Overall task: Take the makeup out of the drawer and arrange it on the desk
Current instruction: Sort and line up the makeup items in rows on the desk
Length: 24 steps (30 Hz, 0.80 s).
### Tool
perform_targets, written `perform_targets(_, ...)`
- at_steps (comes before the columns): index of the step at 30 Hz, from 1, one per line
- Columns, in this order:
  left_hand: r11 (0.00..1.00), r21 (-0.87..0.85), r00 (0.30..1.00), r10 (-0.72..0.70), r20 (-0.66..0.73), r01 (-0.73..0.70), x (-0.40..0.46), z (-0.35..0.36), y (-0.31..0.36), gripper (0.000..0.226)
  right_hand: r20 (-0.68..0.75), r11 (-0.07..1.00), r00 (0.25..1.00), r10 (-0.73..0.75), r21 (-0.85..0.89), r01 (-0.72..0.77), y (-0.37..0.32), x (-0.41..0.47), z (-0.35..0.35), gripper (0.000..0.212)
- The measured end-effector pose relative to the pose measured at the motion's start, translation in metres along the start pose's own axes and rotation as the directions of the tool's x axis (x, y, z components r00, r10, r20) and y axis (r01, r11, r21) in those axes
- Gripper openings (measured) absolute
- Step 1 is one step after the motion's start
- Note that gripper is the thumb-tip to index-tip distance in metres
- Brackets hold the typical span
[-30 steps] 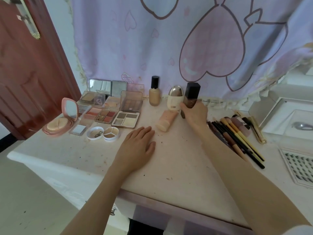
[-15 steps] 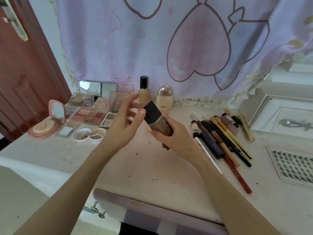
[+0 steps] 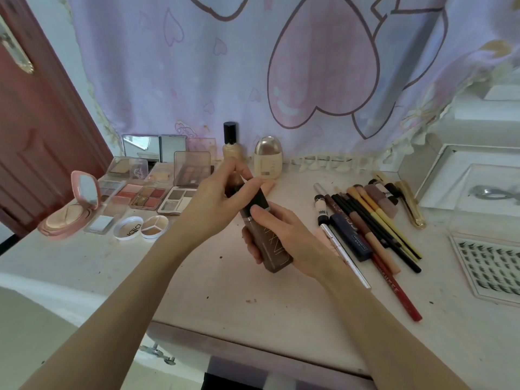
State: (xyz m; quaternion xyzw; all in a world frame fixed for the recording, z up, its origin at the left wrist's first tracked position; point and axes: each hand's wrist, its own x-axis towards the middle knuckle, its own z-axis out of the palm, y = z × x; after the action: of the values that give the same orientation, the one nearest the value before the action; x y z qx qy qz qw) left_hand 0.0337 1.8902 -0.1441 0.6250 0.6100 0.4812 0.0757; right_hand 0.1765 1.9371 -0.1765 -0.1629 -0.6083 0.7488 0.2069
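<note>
Head view: I've lifted the dark foundation bottle (image 3: pixel 266 237) off the bench (image 3: pixel 225 291) — right hand (image 3: pixel 292 237) wrapped round its body, left hand (image 3: pixel 216 204) now pinching the black cap (image 3: pixel 257 202) — inspecting, not yet arranged.

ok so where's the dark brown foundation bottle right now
In the head view the dark brown foundation bottle is held tilted above the middle of the desk, right hand round its body, left hand at its black cap.
</note>
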Motion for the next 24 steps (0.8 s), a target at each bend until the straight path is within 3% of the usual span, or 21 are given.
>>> perform_targets(6, 0.999, -0.03, 0.999, -0.019, 0.049, 0.02, 0.003, -0.003, 0.005, 0.013, -0.066, 0.989, 0.992, -0.105, -0.113, 0.097, -0.001, 0.002, 0.002, 0.027)
perform_targets(16, 0.998, -0.06, 0.999, -0.005, 0.051, 0.008, 0.005, -0.007, 0.004, 0.009, -0.07, 0.987, 0.992, -0.104, -0.134, 0.094, -0.001, 0.002, 0.003, 0.036)
perform_targets(24, 0.999, -0.027, 0.999, -0.033, -0.02, 0.032, 0.004, -0.002, -0.01, 0.007, -0.074, 0.979, 0.996, -0.04, -0.2, 0.025, -0.007, 0.008, -0.002, 0.01)
